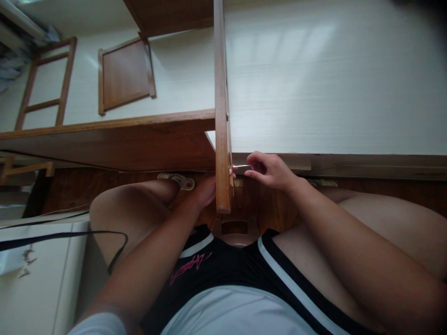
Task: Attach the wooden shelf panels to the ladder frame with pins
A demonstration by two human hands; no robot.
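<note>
An upright wooden post (pixel 222 116), part of a brown wooden frame, stands between my hands. My left hand (pixel 208 190) reaches round it from the left; the post hides most of the fingers, and some fingertips show at its right edge. On the right side, my right hand (pixel 267 171) pinches a thin, shiny metal tool (pixel 242 166) between thumb and fingers. The tool points left, its tip at the post's side near my left fingertips. Its exact kind is too small to make out. A long wooden rail (pixel 104 125) joins the post from the left.
Beyond the frame lies a broad pale surface (pixel 331 83). A wooden panel (pixel 125 77) and a ladder-like wooden frame (pixel 45 86) rest on it at the left. A white cabinet (pixel 42 284) with a black strap (pixel 70 236) stands lower left. A small stool (pixel 237 239) shows between my legs.
</note>
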